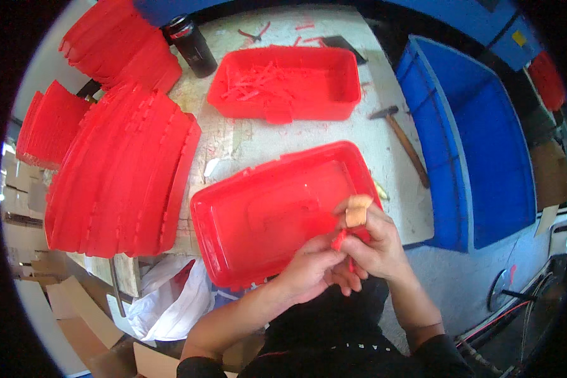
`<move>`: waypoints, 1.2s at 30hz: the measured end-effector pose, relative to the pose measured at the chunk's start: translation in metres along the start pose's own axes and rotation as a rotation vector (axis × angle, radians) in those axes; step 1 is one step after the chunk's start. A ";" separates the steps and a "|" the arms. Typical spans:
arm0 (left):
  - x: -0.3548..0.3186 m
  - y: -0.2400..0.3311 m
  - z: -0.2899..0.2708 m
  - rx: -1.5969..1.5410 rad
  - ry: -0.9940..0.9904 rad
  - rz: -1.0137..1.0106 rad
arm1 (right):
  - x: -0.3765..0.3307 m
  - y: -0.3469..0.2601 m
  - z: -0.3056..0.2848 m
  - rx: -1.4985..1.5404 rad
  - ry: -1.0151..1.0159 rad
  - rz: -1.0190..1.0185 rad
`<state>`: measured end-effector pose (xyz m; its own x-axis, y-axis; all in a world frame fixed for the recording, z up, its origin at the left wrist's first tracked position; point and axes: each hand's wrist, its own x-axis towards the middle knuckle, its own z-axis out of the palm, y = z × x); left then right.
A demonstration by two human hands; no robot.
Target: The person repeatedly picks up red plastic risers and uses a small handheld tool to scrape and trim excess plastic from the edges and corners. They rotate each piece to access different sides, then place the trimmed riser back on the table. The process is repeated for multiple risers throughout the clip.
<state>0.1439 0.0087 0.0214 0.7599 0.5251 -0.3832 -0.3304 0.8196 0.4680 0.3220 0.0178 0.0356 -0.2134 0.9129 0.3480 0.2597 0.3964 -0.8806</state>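
On my feed, the left hand (310,268) and right hand (377,247) are both pinching a small red plastic piece (339,240) by the near right corner of the red tray (264,220). Imo I'd grip it short and work gently, no yanking.

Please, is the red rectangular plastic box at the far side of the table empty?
Not empty: thin red plastic strips lie loosely inside the red rectangular plastic box, mostly in its left half.
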 end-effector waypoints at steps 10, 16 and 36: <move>0.039 0.012 0.029 0.554 -0.539 -0.323 | -0.064 -0.019 -0.068 -0.144 -0.205 -0.222; 0.117 0.072 0.049 1.562 -0.531 -0.362 | -0.112 -0.005 -0.064 -0.634 0.382 0.007; 0.029 0.164 -0.123 2.151 0.658 0.348 | 0.055 0.025 0.009 -0.995 -0.191 -0.189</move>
<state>0.0432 0.1864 -0.0109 0.4485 0.8931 -0.0360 0.8662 -0.4244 0.2637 0.3083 0.0769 0.0293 -0.4553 0.8310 0.3195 0.8501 0.5125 -0.1215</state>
